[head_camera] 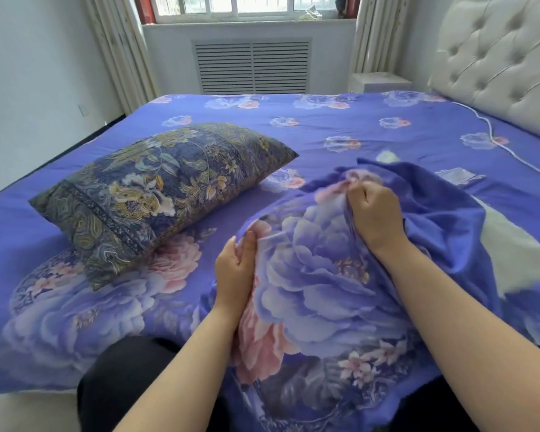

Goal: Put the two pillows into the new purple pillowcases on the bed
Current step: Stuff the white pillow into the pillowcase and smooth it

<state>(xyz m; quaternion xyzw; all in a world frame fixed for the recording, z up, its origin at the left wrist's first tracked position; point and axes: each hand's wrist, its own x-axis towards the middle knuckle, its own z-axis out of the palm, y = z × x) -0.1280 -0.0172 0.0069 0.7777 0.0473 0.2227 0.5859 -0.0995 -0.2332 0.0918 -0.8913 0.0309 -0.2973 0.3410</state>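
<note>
A purple pillowcase (318, 288) printed with big purple and pink flowers lies bulging in front of me on the bed. My right hand (375, 215) is closed on a bunch of its fabric at the far edge. My left hand (236, 266) presses and pinches its left edge. A white pillow (512, 247) shows at the right, partly under the purple cloth. A second pillow (156, 191), in a dark blue and gold paisley case, rests on the bed to the left, apart from both hands.
The bed (340, 120) is covered in a matching purple floral sheet. A tufted cream headboard (505, 67) stands at the right, with a white cord (493, 138) trailing over the sheet. Beyond the bed are a radiator grille (253, 67), curtains and a window.
</note>
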